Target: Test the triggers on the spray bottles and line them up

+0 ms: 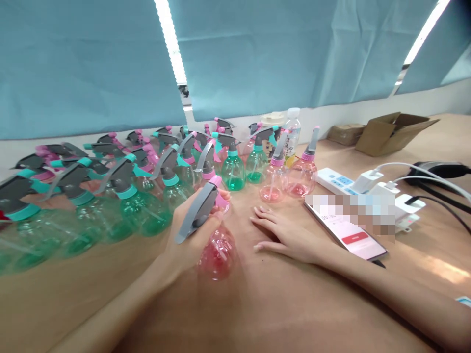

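Note:
My left hand point(189, 235) is wrapped round the neck of a pink spray bottle point(218, 255) with a grey and pink trigger head, low over the table in the middle. The bottle tilts a little. To its right my right hand point(275, 230) lies on the table point(235, 314), fingers apart, holding nothing. Green spray bottles point(145, 211) stand in rows at the left, with pink ones behind them. Just beyond my right hand are two pink spray bottles point(272, 184) with upright grey triggers.
A phone point(346, 230) lies right of my right hand. Beyond it are a white power strip point(338, 180) with chargers and cables, an open cardboard box point(393, 135), and a clear bottle point(293, 127) beside a lidded cup. Blue fabric point(257, 59) hangs behind.

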Tool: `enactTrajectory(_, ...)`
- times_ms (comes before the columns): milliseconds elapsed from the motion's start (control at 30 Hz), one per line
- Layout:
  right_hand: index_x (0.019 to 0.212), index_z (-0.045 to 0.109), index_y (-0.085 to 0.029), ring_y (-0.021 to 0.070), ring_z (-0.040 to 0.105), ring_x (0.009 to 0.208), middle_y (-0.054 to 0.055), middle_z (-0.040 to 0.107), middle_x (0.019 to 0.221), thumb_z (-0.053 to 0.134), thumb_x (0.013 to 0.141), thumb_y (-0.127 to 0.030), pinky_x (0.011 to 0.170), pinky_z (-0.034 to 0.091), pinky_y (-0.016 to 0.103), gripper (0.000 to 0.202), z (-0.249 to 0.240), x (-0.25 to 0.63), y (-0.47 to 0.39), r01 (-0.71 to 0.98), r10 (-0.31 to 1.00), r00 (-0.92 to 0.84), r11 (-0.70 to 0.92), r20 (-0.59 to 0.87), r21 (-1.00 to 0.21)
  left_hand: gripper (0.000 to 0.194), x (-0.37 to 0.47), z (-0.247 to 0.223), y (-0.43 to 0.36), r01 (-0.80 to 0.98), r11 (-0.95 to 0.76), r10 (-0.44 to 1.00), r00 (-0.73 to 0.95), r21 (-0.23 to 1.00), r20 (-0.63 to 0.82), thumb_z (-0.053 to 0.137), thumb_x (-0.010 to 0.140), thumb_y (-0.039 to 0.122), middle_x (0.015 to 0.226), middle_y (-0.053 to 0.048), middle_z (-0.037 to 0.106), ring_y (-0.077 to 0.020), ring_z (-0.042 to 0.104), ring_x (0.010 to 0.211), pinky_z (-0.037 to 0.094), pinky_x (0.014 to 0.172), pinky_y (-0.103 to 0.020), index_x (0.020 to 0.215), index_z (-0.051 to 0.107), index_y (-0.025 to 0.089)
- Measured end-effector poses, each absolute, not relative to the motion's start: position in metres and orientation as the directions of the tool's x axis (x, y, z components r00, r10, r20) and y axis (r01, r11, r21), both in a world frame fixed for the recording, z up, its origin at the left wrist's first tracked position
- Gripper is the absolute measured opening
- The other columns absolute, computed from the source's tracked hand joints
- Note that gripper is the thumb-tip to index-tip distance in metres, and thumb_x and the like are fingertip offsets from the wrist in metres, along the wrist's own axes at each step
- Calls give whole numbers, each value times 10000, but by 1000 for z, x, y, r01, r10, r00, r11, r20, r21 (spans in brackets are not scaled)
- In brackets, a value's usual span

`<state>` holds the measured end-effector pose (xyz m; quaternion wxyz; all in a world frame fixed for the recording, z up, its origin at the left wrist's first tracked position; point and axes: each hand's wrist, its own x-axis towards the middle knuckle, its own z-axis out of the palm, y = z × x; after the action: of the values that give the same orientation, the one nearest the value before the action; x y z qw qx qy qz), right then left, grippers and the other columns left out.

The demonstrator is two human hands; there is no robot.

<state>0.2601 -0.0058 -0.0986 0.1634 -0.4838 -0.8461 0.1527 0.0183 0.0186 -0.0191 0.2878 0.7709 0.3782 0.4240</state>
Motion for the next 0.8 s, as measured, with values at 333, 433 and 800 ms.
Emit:
enactTrajectory(333, 1385, 428, -194, 301, 570, 1171, 130, 564, 1343, 594, 832, -594, 954, 482, 445, 703, -57, 260, -35, 635, 896, -409, 417, 175, -650, 147, 70, -22, 23, 301, -550, 829, 309, 779, 466, 543, 820, 158, 681, 55, 481, -112, 416, 561, 372, 561, -260, 946, 575, 226)
enactTrajectory(433, 1383, 401, -181, 303, 539, 1210, 138, 528, 1377, 653, 788, -587, 975, 469, 436, 763, -48, 261, -46, 608, 905, -345, 419, 251, -675, 127, 89, -24, 24, 283, -551, 826, 316, 785, 466, 549, 841, 200, 709, 42, 509, -115, 438, 583, 384, 570, -258, 962, 586, 215)
enactTrajectory(800, 1282, 435, -140, 315, 538, 1147, 163, 563, 1225, 709, 767, -514, 934, 478, 477, 693, -44, 261, -50, 713, 887, -218, 429, 407, -554, 195, 135, -28, 25, 225, -530, 826, 356, 818, 437, 577, 853, 282, 882, 1, 569, -158, 537, 757, 459, 723, -310, 1034, 543, 218)
